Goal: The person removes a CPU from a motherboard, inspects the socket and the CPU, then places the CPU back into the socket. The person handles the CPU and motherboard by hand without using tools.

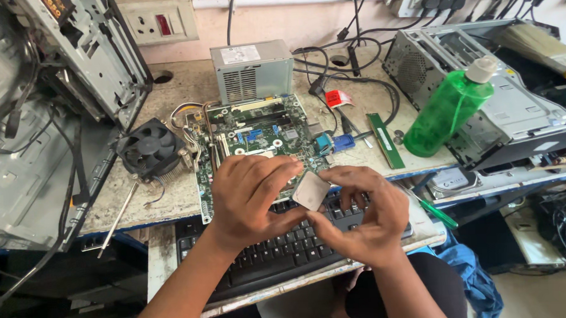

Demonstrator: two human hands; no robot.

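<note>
At far left an open case (24, 124) leans on the counter (171, 197); a fan (150, 149) lies beside the motherboard (257, 135); at centre the left hand (250, 194) and right hand (367, 222) pinch a square chip (311, 190) over a keyboard (280, 256); a green bottle (450, 106) stands at right.

I see both hands bare, left hand (250, 198) and right hand (360, 216), no rings or watch, forearms uncovered with no sleeves; below, dark trousers, possibly black, though half hidden.
</note>
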